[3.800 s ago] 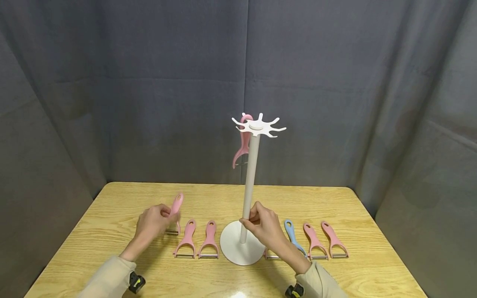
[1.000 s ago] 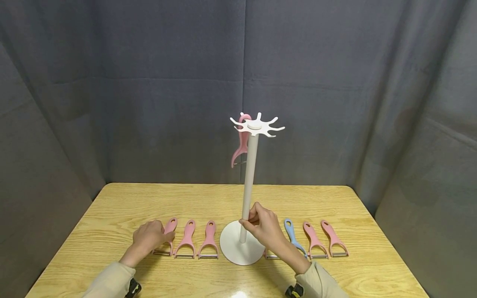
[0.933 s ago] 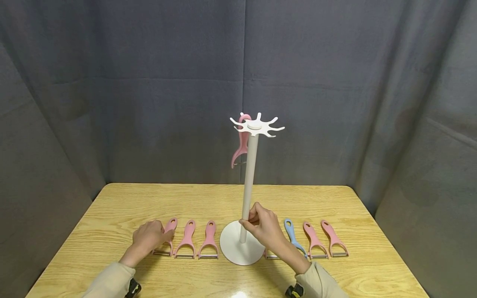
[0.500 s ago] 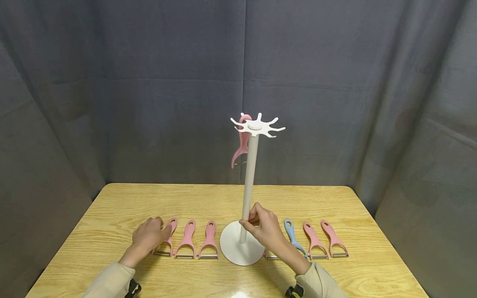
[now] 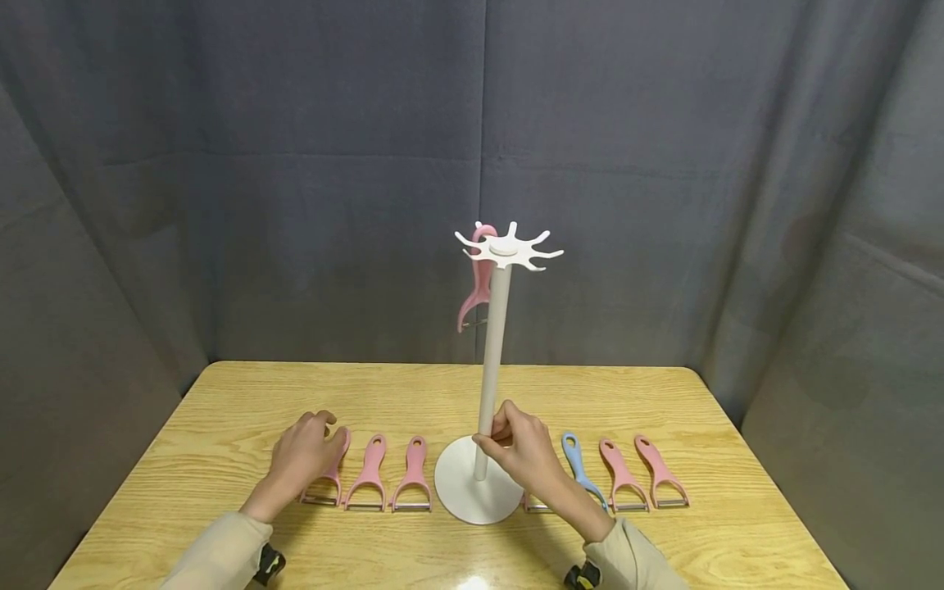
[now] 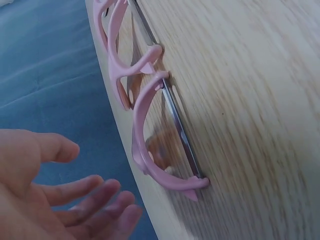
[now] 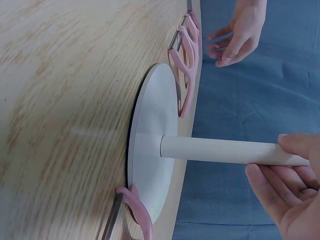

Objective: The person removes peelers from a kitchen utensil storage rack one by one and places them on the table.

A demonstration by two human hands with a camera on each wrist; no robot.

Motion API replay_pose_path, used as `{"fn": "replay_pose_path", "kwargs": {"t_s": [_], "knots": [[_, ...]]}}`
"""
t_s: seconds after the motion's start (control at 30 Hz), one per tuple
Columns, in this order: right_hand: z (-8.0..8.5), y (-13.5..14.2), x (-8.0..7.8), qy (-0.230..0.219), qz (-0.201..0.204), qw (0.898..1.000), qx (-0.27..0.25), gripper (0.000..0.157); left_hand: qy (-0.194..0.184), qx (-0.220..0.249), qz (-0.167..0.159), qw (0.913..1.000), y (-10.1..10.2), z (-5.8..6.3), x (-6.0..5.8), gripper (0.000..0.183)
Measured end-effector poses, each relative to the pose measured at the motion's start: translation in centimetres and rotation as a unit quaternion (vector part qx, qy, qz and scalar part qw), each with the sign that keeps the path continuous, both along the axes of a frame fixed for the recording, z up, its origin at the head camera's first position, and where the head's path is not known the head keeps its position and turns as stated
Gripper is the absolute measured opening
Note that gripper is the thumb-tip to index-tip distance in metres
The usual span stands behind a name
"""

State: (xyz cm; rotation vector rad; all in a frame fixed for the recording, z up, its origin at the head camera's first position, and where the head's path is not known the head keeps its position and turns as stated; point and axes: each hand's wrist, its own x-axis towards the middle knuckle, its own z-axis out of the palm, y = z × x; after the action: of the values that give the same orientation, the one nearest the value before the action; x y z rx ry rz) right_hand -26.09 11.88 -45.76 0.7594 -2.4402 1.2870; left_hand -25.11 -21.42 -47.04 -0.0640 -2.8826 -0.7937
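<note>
My left hand (image 5: 302, 451) hovers over the leftmost pink peeler (image 5: 333, 475), fingers parted and holding nothing. In the left wrist view that peeler (image 6: 142, 135) lies flat on the table, apart from the fingers (image 6: 95, 200). My right hand (image 5: 525, 447) pinches the lower pole of a white stand (image 5: 496, 352) between thumb and fingers; the right wrist view shows this grip on the pole (image 7: 220, 150). From one arm of the stand's top hangs a pink peeler (image 5: 481, 279), partly hidden behind the pole.
Left of the round base (image 5: 460, 496) lie two more pink peelers, one beside the base (image 5: 415, 475) and one farther left (image 5: 372, 475). Right of it are a blue peeler (image 5: 575, 463), two pink peelers (image 5: 623, 479) and one mostly hidden under my right hand. Grey curtains (image 5: 332, 205) enclose the table.
My left hand set the leftmost peeler down in the row, let go and has risen slightly away from it. The right hand stays on the pole.
</note>
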Motion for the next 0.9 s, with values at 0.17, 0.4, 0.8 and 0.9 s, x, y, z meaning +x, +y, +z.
{"fn": "replay_pose_path", "kwargs": {"t_s": [0.17,0.4,0.8,0.9], "knots": [[0.0,0.0,-0.1,0.003,0.0,1.0,0.002,0.024,0.03,0.017,-0.017,0.9992,0.3,0.0,-0.2,0.034],[0.0,0.0,-0.1,0.003,-0.001,1.0,0.004,0.025,0.074,0.045,-0.026,0.9959,0.9,0.3,-0.5,0.029],[-0.1,0.0,0.0,0.007,0.001,1.0,0.0,0.025,0.099,0.087,-0.05,0.9901,1.8,0.7,-0.9,0.023],[-0.2,0.0,0.0,0.005,0.001,1.0,0.001,0.025,0.107,0.094,-0.054,0.9884,1.9,0.8,-1.0,0.022]]}}
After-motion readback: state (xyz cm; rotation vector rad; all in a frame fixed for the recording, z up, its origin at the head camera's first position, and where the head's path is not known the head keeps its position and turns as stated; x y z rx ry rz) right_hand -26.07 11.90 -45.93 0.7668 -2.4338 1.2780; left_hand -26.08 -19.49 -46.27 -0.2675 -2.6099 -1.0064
